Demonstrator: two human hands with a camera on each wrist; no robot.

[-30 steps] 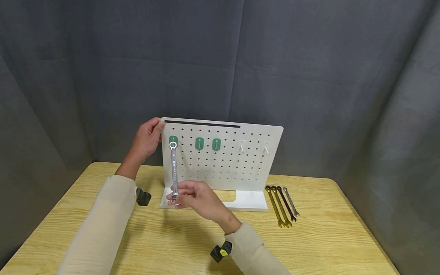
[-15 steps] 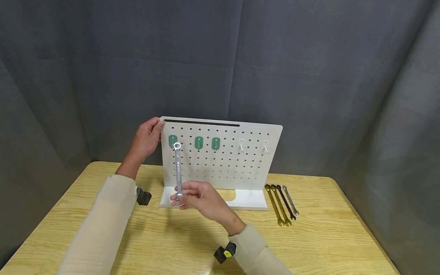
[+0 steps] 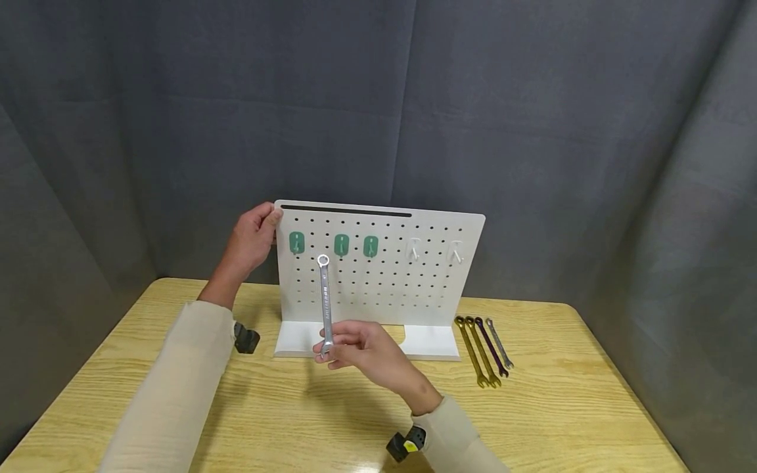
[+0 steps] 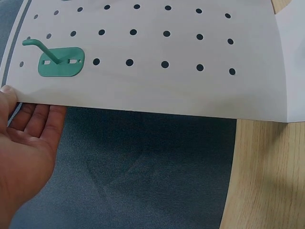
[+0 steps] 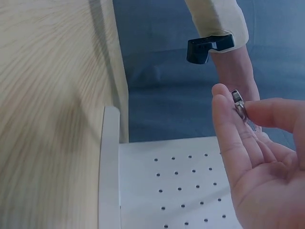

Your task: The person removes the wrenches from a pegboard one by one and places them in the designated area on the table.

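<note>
My right hand [image 3: 375, 355] pinches a silver combination wrench [image 3: 326, 302] near its open end, between thumb and fingers. The wrench stands upright in front of the white pegboard [image 3: 390, 282], its ring end up, below and between the left and middle green hooks. In the right wrist view only a short bit of the wrench [image 5: 239, 104] shows at the fingertips. My left hand [image 3: 254, 238] grips the pegboard's upper left edge, thumb in front and fingers behind. The left green hook [image 4: 61, 62] sits close to that hand and bears nothing.
Two more green hooks, the middle one [image 3: 341, 245] and its neighbour [image 3: 370, 246], and two white hooks [image 3: 414, 249] run along the board. Right of its base, two gold wrenches [image 3: 473, 351], a purple wrench [image 3: 492, 348] and a small silver wrench [image 3: 500, 343] lie on the wooden table [image 3: 562, 394].
The wrench's ring end has come away from the left green hook. My right hand has carried it to the right and slightly down. My left hand keeps its place on the board.
</note>
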